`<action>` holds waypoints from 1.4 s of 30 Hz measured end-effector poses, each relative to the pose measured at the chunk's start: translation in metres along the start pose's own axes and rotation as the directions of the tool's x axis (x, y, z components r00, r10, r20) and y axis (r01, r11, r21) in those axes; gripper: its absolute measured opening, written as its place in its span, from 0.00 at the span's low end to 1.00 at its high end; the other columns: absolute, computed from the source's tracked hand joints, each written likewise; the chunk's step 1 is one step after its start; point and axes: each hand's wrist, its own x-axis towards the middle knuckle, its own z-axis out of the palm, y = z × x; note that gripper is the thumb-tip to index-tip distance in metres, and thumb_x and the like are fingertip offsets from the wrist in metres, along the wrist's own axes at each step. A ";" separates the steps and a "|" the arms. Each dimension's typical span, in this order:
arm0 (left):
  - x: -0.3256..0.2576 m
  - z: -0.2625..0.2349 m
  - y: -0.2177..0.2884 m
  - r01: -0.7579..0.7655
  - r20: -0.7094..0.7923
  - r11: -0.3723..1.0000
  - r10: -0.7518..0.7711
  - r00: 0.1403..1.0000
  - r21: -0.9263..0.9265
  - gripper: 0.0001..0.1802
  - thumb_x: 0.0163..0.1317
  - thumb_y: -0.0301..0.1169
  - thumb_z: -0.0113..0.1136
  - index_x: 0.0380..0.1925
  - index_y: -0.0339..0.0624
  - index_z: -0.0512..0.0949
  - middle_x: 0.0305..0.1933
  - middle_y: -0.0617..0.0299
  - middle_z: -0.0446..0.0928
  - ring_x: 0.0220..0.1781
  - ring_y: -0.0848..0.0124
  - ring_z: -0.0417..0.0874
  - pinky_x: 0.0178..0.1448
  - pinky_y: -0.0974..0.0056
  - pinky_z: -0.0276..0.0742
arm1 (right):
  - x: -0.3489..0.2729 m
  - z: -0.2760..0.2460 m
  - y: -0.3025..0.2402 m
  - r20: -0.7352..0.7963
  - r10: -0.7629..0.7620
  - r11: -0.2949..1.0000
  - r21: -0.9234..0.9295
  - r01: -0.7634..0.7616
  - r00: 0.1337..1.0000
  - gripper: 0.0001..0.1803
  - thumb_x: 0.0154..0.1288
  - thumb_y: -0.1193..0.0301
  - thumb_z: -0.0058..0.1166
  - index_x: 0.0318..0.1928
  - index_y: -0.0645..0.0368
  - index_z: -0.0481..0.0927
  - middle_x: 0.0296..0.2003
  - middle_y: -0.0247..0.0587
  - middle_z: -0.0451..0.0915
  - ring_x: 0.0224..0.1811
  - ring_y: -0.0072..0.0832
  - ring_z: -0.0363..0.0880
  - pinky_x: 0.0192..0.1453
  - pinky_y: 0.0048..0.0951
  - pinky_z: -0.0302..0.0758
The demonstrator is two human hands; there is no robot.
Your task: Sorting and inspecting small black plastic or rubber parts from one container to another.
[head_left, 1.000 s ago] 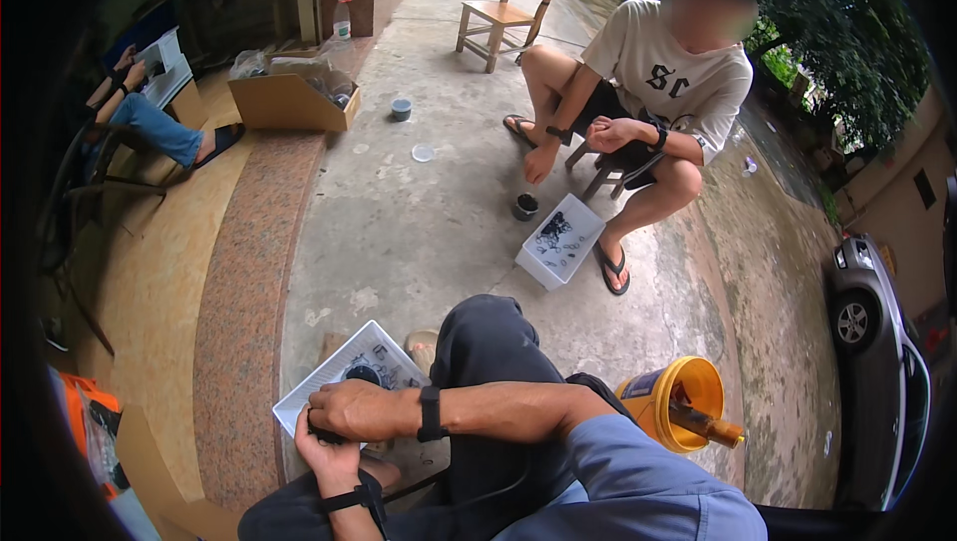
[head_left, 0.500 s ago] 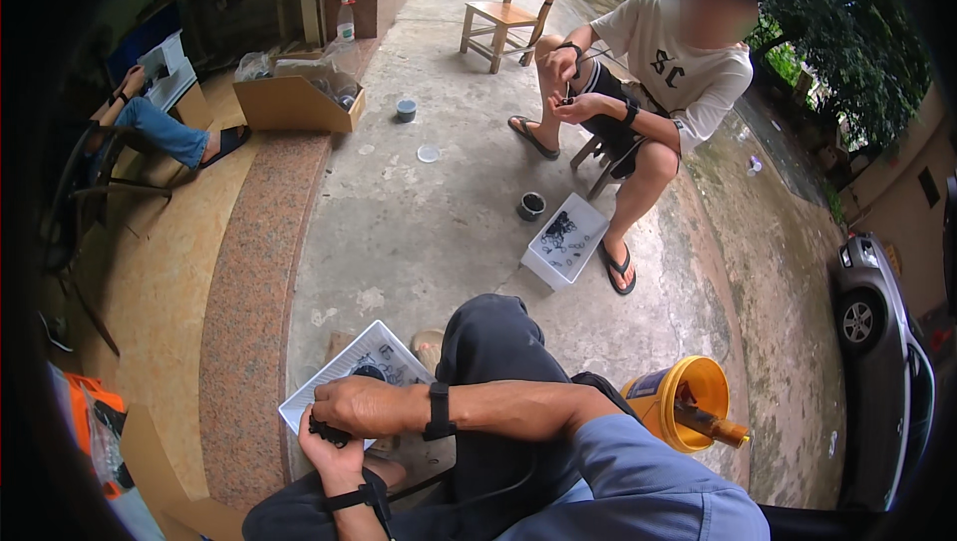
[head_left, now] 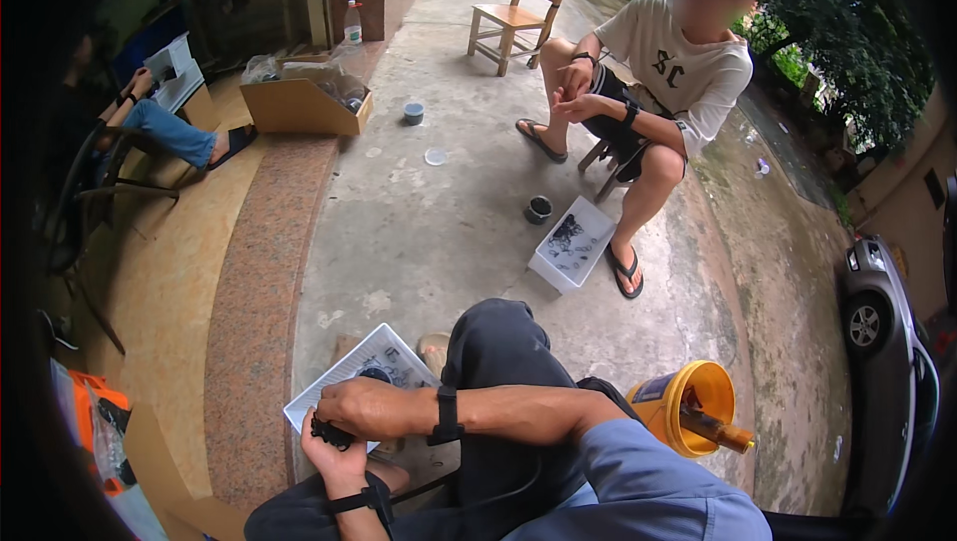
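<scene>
My left hand [head_left: 334, 458] is turned palm up, its fingers curled round a clump of small black pieces [head_left: 331, 431] that look like rubber rings. Over it comes my right hand [head_left: 367, 407], back upward, with its fingers bent together at the edge of the clump; whatever they pinch is hidden beneath them. Both hands are above the near side of a white ribbed tray [head_left: 317, 391]. Loose dark rings [head_left: 397, 371] lie in that tray, beside a round dark container [head_left: 375, 373] partly covered by my right hand.
Opposite me sits a co-worker [head_left: 648, 72], hands together, behind another white tray [head_left: 558, 280] of black rings and a small tub [head_left: 538, 208]. A yellow bucket [head_left: 653, 401] stands by my right side. Cardboard boxes [head_left: 309, 117] [head_left: 155, 441] are on the left. Another person [head_left: 150, 132] sits far left.
My hands keep nearly the same pose over the tray. The co-worker's raised hand has come down onto the other one. The whole view has shifted slightly.
</scene>
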 end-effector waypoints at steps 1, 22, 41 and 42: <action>0.000 0.000 -0.001 -0.003 0.000 1.000 0.003 1.000 0.001 0.16 0.70 0.43 0.47 0.40 0.46 0.80 0.45 0.61 0.81 0.53 0.65 0.80 0.60 0.55 0.74 | -0.001 0.001 0.001 -0.006 0.015 1.000 0.007 -0.015 1.000 0.09 0.52 0.76 0.59 0.34 0.67 0.77 0.31 0.49 0.77 0.37 0.46 0.79 0.41 0.40 0.76; 0.008 -0.006 -0.002 -0.001 0.089 1.000 0.003 0.996 -0.020 0.16 0.70 0.42 0.45 0.37 0.46 0.79 0.44 0.61 0.80 0.52 0.66 0.80 0.60 0.56 0.74 | 0.003 0.000 -0.004 -0.096 0.156 0.963 0.236 -0.129 0.983 0.05 0.56 0.77 0.58 0.33 0.66 0.80 0.31 0.54 0.80 0.37 0.50 0.80 0.42 0.40 0.76; 0.008 -0.003 -0.001 -0.012 0.014 1.000 0.012 1.000 -0.022 0.17 0.69 0.43 0.46 0.39 0.45 0.80 0.46 0.61 0.80 0.53 0.66 0.81 0.61 0.57 0.74 | 0.007 -0.005 -0.008 -0.104 0.160 0.946 0.301 -0.122 0.982 0.05 0.57 0.78 0.56 0.35 0.66 0.80 0.32 0.53 0.79 0.38 0.50 0.80 0.44 0.40 0.76; 0.009 -0.004 -0.001 -0.014 0.006 1.000 0.015 1.000 -0.028 0.16 0.69 0.42 0.46 0.39 0.46 0.80 0.45 0.62 0.81 0.52 0.67 0.81 0.60 0.57 0.75 | 0.007 -0.006 -0.008 -0.104 0.161 0.946 0.301 -0.123 0.981 0.05 0.57 0.78 0.56 0.35 0.66 0.80 0.32 0.53 0.79 0.38 0.50 0.80 0.44 0.40 0.76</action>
